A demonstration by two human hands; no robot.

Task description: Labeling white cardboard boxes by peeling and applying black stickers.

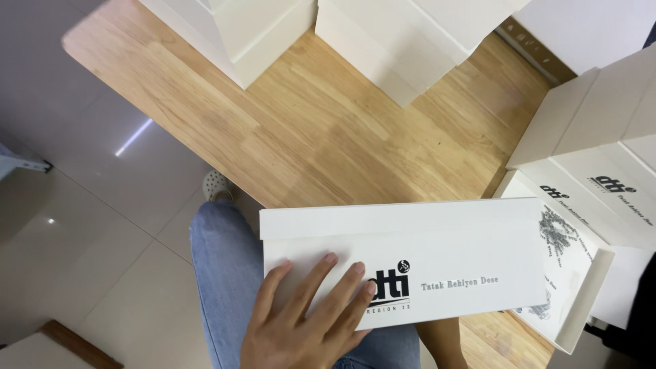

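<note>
A long white cardboard box point(444, 232) with black print on its lid sits tilted over my lap, at the near edge of the wooden table point(307, 123). My left hand point(301, 328) lies flat on the lid's near left part, fingers spread and pressing down. A bare forearm point(444, 345), apparently my right, reaches up beneath the box. Its hand is hidden by the box.
Stacks of white boxes stand at the table's far side point(260, 34), point(403, 41) and on the right point(601, 137). An open white box part point(581, 294) with a printed drawing lies right of the held box. My jeans leg point(225, 273) and shoe point(217, 184) are over a tiled floor point(82, 205).
</note>
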